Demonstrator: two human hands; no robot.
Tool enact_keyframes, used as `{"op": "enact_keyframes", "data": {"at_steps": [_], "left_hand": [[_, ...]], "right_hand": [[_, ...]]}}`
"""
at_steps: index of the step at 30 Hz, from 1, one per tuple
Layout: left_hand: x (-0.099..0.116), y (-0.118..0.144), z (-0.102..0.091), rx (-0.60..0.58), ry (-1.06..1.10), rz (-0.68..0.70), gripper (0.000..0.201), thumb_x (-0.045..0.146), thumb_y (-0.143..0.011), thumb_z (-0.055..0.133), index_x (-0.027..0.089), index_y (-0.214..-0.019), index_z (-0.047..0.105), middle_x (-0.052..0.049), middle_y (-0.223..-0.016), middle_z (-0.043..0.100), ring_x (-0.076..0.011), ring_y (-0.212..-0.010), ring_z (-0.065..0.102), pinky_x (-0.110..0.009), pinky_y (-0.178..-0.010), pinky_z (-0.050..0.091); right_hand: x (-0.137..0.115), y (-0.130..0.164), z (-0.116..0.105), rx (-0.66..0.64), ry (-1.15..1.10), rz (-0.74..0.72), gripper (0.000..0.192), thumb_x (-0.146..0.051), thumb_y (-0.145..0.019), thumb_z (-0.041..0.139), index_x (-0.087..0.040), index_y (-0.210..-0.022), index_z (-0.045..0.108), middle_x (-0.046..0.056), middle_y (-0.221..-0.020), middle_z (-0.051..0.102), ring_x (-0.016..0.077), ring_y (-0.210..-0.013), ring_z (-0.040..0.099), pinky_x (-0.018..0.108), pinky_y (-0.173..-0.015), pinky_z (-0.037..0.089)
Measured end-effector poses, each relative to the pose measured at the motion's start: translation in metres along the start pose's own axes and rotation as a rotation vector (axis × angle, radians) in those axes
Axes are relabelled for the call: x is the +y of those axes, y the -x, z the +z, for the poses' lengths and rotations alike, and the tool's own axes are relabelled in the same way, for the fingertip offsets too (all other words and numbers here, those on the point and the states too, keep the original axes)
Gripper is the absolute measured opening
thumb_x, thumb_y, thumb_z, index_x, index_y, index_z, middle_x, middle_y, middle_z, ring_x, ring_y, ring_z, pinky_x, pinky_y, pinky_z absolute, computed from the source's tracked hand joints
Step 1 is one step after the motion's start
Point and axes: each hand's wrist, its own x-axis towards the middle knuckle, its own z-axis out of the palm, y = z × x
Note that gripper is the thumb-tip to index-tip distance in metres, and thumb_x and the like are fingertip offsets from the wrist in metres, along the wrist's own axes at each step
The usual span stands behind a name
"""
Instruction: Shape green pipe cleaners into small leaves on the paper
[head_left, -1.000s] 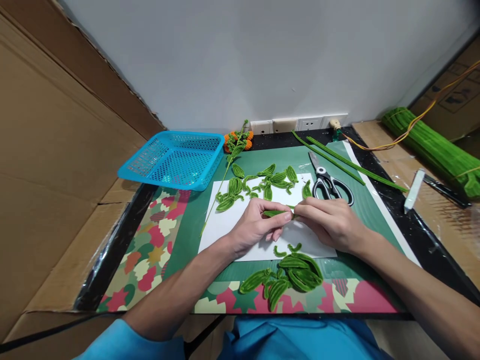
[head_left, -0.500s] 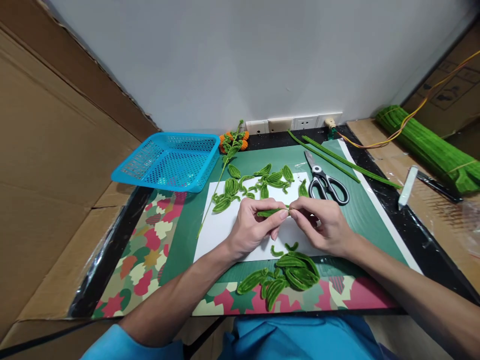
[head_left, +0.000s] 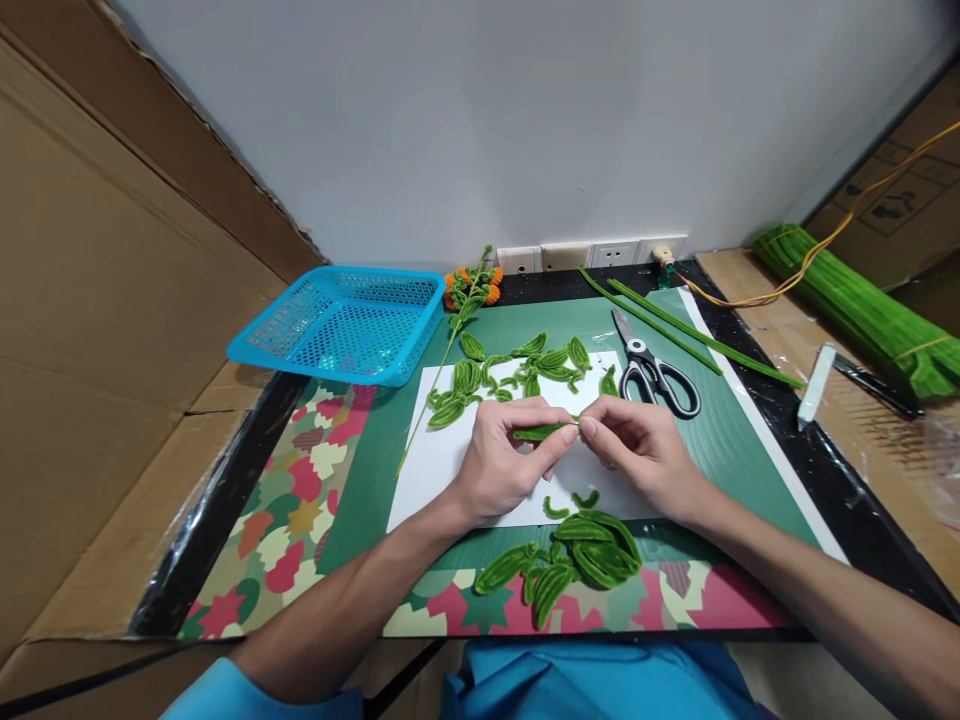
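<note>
Between my hands is a green pipe-cleaner leaf (head_left: 534,433), partly covered by fingers. My left hand (head_left: 510,450) pinches its body, thumb in front. At the leaf's right end, the thumb and forefinger of my right hand (head_left: 641,445) are closed on its tip; the exact grip is hidden. Both hands are over a white paper sheet (head_left: 431,480). Just beyond them lie several fuzzy green leaves (head_left: 466,376) and short curled bits. Nearer my body rests another cluster of green leaves (head_left: 598,548), with two small curved pieces beside it.
Scissors (head_left: 652,372) lie right of the leaves on a green mat (head_left: 735,440). Long green pipe cleaners (head_left: 697,330) stretch behind them. A blue basket (head_left: 345,325) stands at the left, beside a stem with orange flowers (head_left: 491,285). A green pipe-cleaner bundle (head_left: 862,305) lies far right.
The hands stay together on the leaf with nearly the same pinch; the right fingers have shifted very slightly. The whole view has moved a little.
</note>
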Motion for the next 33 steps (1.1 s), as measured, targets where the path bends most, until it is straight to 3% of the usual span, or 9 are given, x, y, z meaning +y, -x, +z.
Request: {"op": "enact_keyframes", "data": {"at_steps": [5, 11, 17, 22, 28, 33], "left_hand": [[-0.004, 0.002, 0.002, 0.090, -0.158, 0.183, 0.016, 0.025, -0.093, 0.073, 0.015, -0.090, 0.085, -0.008, -0.079, 0.074, -0.0153, -0.068, 0.064, -0.026, -0.063, 0.049], [-0.004, -0.006, -0.006, -0.084, 0.094, -0.045, 0.022, 0.032, -0.092, 0.076, 0.012, -0.088, 0.084, -0.003, -0.068, 0.067, -0.0087, -0.049, 0.056, -0.022, -0.049, 0.043], [-0.004, -0.008, -0.008, -0.100, 0.224, -0.072, 0.018, 0.027, -0.091, 0.079, 0.011, -0.087, 0.084, -0.001, -0.069, 0.064, -0.0060, -0.048, 0.056, -0.019, -0.047, 0.043], [-0.008, -0.007, -0.004, -0.087, 0.345, -0.137, 0.019, 0.030, -0.089, 0.081, 0.011, -0.090, 0.084, -0.001, -0.070, 0.063, -0.0049, -0.045, 0.054, -0.018, -0.043, 0.039], [-0.008, -0.006, -0.003, -0.051, 0.191, -0.079, 0.018, 0.028, -0.090, 0.079, 0.011, -0.088, 0.084, -0.002, -0.072, 0.064, -0.0056, -0.048, 0.056, -0.017, -0.043, 0.042], [-0.009, -0.006, -0.001, -0.033, 0.145, -0.066, 0.020, 0.028, -0.092, 0.077, 0.010, -0.088, 0.083, -0.002, -0.075, 0.064, -0.0055, -0.047, 0.055, -0.017, -0.042, 0.044]], "right_hand": [[0.007, 0.001, 0.004, 0.046, -0.107, 0.084, 0.037, -0.047, -0.099, 0.069, -0.018, -0.077, 0.064, -0.004, -0.059, 0.049, 0.0095, -0.047, 0.040, 0.023, -0.043, 0.031], [0.006, 0.001, 0.000, -0.003, -0.137, 0.085, 0.036, -0.046, -0.102, 0.066, -0.017, -0.080, 0.064, -0.004, -0.061, 0.049, 0.0097, -0.050, 0.040, 0.023, -0.046, 0.031], [0.002, -0.001, -0.004, -0.082, -0.150, 0.110, 0.032, -0.044, -0.104, 0.064, -0.018, -0.087, 0.064, -0.003, -0.069, 0.050, 0.0103, -0.059, 0.042, 0.023, -0.053, 0.033], [0.010, -0.003, -0.004, -0.145, -0.453, 0.213, 0.032, -0.046, -0.101, 0.069, -0.019, -0.084, 0.062, -0.007, -0.063, 0.044, 0.0080, -0.050, 0.035, 0.023, -0.048, 0.029], [0.011, -0.005, -0.001, -0.136, -0.571, 0.365, 0.037, -0.046, -0.098, 0.071, -0.019, -0.076, 0.058, -0.008, -0.058, 0.039, 0.0071, -0.047, 0.028, 0.020, -0.042, 0.024], [0.010, -0.005, 0.001, -0.088, -0.522, 0.367, 0.044, -0.049, -0.096, 0.072, -0.020, -0.071, 0.053, -0.008, -0.057, 0.041, 0.0065, -0.046, 0.030, 0.019, -0.041, 0.026]]}}
